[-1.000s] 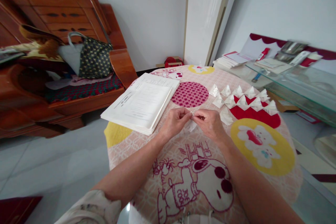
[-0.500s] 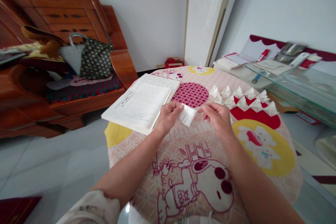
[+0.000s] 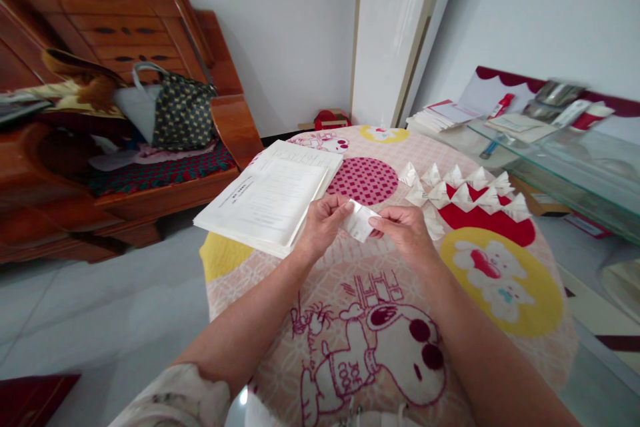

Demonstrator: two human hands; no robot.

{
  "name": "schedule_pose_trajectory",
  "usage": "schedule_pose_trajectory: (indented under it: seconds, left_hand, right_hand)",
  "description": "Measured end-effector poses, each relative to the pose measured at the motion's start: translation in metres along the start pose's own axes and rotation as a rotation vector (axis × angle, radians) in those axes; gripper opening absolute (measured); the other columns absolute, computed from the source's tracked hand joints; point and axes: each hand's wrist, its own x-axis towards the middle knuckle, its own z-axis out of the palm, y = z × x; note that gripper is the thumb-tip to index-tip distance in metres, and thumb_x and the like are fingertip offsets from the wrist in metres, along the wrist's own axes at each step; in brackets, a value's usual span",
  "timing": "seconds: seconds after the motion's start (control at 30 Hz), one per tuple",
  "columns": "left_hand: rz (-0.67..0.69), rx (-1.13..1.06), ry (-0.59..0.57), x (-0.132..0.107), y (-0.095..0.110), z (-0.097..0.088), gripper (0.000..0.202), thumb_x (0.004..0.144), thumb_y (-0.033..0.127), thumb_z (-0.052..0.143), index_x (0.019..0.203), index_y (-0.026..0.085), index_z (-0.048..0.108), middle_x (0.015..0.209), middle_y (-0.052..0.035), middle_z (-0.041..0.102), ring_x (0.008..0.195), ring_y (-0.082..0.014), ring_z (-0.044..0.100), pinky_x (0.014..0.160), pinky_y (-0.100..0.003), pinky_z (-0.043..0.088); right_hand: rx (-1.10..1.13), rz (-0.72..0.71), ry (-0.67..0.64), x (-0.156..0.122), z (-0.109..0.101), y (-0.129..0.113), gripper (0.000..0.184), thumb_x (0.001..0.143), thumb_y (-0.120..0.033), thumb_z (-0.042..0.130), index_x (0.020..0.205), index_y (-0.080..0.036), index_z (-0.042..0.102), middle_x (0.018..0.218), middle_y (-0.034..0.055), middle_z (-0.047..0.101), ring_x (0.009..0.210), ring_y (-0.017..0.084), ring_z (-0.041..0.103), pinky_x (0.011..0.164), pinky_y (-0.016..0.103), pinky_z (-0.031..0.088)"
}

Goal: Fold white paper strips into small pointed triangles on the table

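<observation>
Between my two hands is a small folded piece of white paper, held above the round table. My left hand pinches its left edge with thumb and fingers. At its right corner, my right hand grips it between thumb and forefinger. To the right stand several folded paper pieces with pointed tips, set in rows. One more of them is partly hidden behind my right hand. A stack of printed white paper sheets lies to the left of my hands.
A patterned cloth with cartoon figures covers the table. On the right is a glass shelf bearing papers, cups and a red item. A wooden bench with a dotted bag stands at the left, beyond the tiled floor.
My right hand, apart from the paper before, has moved left and now grips its right corner. My left hand keeps its hold, almost unmoved.
</observation>
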Motion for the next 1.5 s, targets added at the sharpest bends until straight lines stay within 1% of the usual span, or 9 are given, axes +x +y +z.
schedule_pose_trajectory:
  seconds: [0.4, 0.53, 0.6, 0.67, 0.83, 1.03, 1.17, 1.27, 1.5]
  left_hand:
    - [0.090, 0.388, -0.195, -0.004, 0.009, 0.000, 0.045, 0.088, 0.051, 0.064, 0.063, 0.014, 0.059, 0.054, 0.0037, 0.042, 0.051, -0.0074, 0.031, 0.049, -0.024, 0.020]
    - [0.015, 0.249, -0.222, -0.002, 0.006, -0.004, 0.049, 0.090, 0.058, 0.059, 0.072, 0.013, 0.066, 0.061, -0.0003, 0.056, 0.054, -0.0089, 0.045, 0.050, -0.022, 0.030]
    - [-0.037, 0.094, -0.221, -0.001, 0.006, -0.006, 0.052, 0.093, 0.061, 0.054, 0.084, 0.012, 0.070, 0.073, -0.0055, 0.066, 0.065, -0.0129, 0.059, 0.058, -0.022, 0.043]
    - [-0.074, -0.024, -0.228, 0.000, 0.005, -0.007, 0.049, 0.089, 0.059, 0.061, 0.093, 0.011, 0.070, 0.083, -0.0084, 0.071, 0.075, -0.0160, 0.066, 0.067, -0.026, 0.051]
    - [-0.098, -0.112, -0.244, -0.002, 0.003, -0.002, 0.039, 0.072, 0.043, 0.086, 0.082, 0.011, 0.065, 0.076, -0.0037, 0.069, 0.066, -0.0112, 0.063, 0.061, -0.021, 0.049]
    - [-0.040, -0.068, -0.166, -0.004, 0.002, 0.002, 0.035, 0.076, 0.040, 0.083, 0.075, 0.012, 0.062, 0.069, -0.0021, 0.066, 0.061, -0.0091, 0.060, 0.057, -0.020, 0.048]
    - [-0.008, -0.132, -0.202, -0.002, 0.003, 0.002, 0.038, 0.073, 0.033, 0.086, 0.095, 0.014, 0.061, 0.078, -0.0006, 0.067, 0.063, -0.0087, 0.062, 0.058, -0.019, 0.049]
    - [0.032, -0.119, -0.262, 0.001, 0.001, -0.001, 0.037, 0.073, 0.030, 0.085, 0.091, 0.015, 0.057, 0.080, -0.0003, 0.065, 0.063, -0.0078, 0.061, 0.058, -0.019, 0.049]
    - [0.090, 0.161, -0.227, 0.003, -0.002, -0.008, 0.027, 0.078, 0.026, 0.079, 0.088, 0.015, 0.057, 0.083, -0.0018, 0.064, 0.066, -0.0085, 0.059, 0.060, -0.020, 0.048]
  right_hand:
    - [-0.155, -0.114, -0.061, -0.001, 0.001, -0.003, 0.025, 0.081, -0.032, 0.069, 0.061, -0.017, 0.061, 0.057, -0.0040, 0.047, 0.055, 0.010, 0.039, 0.051, 0.026, 0.031]
    - [-0.115, -0.137, -0.018, -0.001, -0.005, -0.004, 0.023, 0.079, -0.030, 0.071, 0.061, -0.018, 0.065, 0.057, -0.0028, 0.053, 0.055, 0.011, 0.044, 0.052, 0.026, 0.034]
    - [-0.065, -0.159, 0.040, -0.001, -0.009, -0.002, 0.019, 0.079, -0.029, 0.073, 0.064, -0.018, 0.068, 0.060, -0.0019, 0.058, 0.058, 0.012, 0.049, 0.055, 0.027, 0.038]
    - [-0.024, -0.178, 0.101, 0.001, -0.012, 0.000, 0.016, 0.078, -0.029, 0.075, 0.066, -0.019, 0.070, 0.062, -0.0021, 0.061, 0.059, 0.013, 0.051, 0.056, 0.027, 0.039]
    - [0.014, -0.241, 0.171, 0.003, -0.014, 0.005, 0.014, 0.076, -0.028, 0.077, 0.067, -0.020, 0.072, 0.062, -0.0034, 0.060, 0.058, 0.012, 0.049, 0.056, 0.026, 0.039]
    - [-0.002, -0.258, 0.169, 0.002, -0.012, 0.003, 0.014, 0.077, -0.028, 0.077, 0.066, -0.020, 0.071, 0.062, -0.0032, 0.059, 0.059, 0.012, 0.049, 0.057, 0.026, 0.038]
    - [0.027, -0.232, 0.160, 0.003, -0.015, 0.004, 0.015, 0.077, -0.028, 0.077, 0.066, -0.020, 0.071, 0.062, -0.0034, 0.058, 0.058, 0.012, 0.048, 0.057, 0.027, 0.039]
    - [0.044, -0.208, 0.167, 0.004, -0.017, 0.008, 0.016, 0.075, -0.028, 0.078, 0.064, -0.020, 0.070, 0.060, -0.0037, 0.057, 0.057, 0.011, 0.046, 0.056, 0.026, 0.037]
    - [-0.027, -0.219, 0.153, 0.005, -0.018, 0.011, 0.015, 0.077, -0.028, 0.077, 0.065, -0.020, 0.071, 0.060, -0.0035, 0.059, 0.057, 0.011, 0.048, 0.055, 0.026, 0.038]
